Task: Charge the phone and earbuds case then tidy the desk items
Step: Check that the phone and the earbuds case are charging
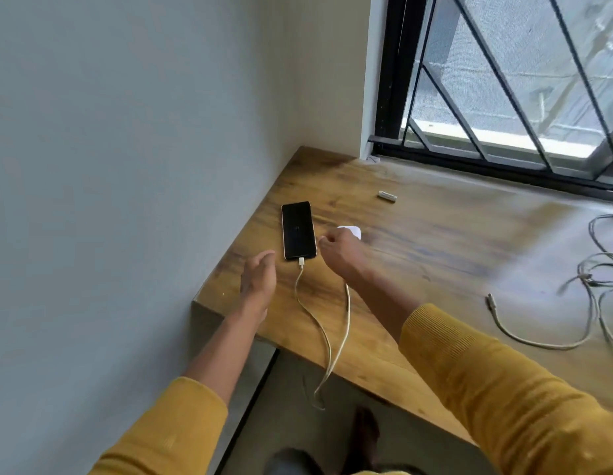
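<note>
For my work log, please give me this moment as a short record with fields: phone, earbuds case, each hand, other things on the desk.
phone: phone lies flat on the desk, screen dark, white cable plugged into its near end
earbuds case: white earbuds case beside the phone, partly hidden by the right hand
left hand: left hand open, holds nothing, near the phone's plug
right hand: right hand curled at the case; a second cable runs under the wrist; exact grip cannot be told
other: small tube further back; loose cables at right
</note>
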The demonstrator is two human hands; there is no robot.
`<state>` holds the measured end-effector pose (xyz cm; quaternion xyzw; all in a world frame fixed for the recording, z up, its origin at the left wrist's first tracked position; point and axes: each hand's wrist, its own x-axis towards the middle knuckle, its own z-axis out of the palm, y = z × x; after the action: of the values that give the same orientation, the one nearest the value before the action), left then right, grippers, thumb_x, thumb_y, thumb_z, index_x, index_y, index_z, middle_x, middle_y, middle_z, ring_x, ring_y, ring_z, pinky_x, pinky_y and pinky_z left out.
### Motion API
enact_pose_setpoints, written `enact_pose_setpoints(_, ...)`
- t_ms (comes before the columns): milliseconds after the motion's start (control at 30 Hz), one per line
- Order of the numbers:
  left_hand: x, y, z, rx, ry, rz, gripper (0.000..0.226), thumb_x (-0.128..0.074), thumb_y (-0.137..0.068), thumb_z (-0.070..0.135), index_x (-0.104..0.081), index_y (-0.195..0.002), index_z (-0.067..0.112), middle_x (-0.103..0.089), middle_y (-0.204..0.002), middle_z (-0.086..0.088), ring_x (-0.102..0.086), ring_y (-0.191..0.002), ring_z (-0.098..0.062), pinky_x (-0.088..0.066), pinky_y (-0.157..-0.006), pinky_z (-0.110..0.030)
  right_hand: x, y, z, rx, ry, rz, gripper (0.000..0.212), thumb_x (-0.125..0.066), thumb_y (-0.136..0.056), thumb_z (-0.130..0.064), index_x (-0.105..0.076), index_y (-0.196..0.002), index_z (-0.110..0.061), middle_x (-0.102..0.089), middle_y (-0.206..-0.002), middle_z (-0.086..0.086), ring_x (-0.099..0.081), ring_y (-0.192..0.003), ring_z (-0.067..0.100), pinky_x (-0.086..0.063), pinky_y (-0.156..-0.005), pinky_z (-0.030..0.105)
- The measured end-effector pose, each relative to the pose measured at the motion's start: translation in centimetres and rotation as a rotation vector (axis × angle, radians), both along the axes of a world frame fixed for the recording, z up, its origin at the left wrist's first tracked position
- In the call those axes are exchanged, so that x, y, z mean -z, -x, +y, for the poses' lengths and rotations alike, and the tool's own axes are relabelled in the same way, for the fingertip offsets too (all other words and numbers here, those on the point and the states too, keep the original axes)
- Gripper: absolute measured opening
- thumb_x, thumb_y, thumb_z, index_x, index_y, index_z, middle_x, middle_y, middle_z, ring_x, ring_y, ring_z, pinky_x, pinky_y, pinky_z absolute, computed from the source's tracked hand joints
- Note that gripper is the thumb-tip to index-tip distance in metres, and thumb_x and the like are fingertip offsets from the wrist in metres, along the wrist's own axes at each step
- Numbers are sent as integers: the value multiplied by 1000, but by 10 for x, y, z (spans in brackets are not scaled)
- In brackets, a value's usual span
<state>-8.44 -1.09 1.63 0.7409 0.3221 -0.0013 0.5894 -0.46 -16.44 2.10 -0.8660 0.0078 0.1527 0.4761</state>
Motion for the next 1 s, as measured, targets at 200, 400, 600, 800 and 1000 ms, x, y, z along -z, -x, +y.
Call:
enact_pose_setpoints(200,16,-46,16,-14,64,26,42,-46,-106,30,-62,-138,8,-61,-145,-12,-55,-139,-28,-43,-120,-48,7,-32,19,17,16,35,31,-41,-90,2,-39,-63,-12,-36,-59,-1,-34,-60,16,-22,-50,29)
enact_pose_setpoints(400,24,-83,20,12,85,26,34,-43,-110,25,-54,-78,31,-63,-85,9,-62,-89,-12,-48,-92,-35,15,-54,36,79,2,122,38,-42,-85,8,-33,-58,-16,-35,-57,-1,-30,-55,16,-20,-50,30)
enact_pose_setpoints(600,38,-102,36,33,132,19,29,-53,-93,20,-74,-114,21,-72,-106,3,-66,-112,-20,-50,-107,-37,22,-69,46,200,18,135,35,-45,-89,3,-33,-61,-13,-36,-59,2,-31,-58,20,-19,-51,32)
enact_pose_setpoints(800,52,-112,50,8,177,45,42,-58,-105,4,-57,-147,2,-68,-138,-11,-69,-122,-22,-55,-110,-41,28,-74,54,286,-43,179,38,-47,-91,-1,-33,-59,-16,-34,-58,1,-31,-57,18,-21,-53,30)
enact_pose_setpoints(1000,57,-113,58,-8,202,46,35,-62,-104,3,-67,-138,10,-73,-130,-8,-71,-116,-22,-59,-103,-40,61,-75,52,339,-273,313,12,-48,-63,-20,-51,-57,-11,-46,-63,5,-41,-64,22,-32,-60,41)
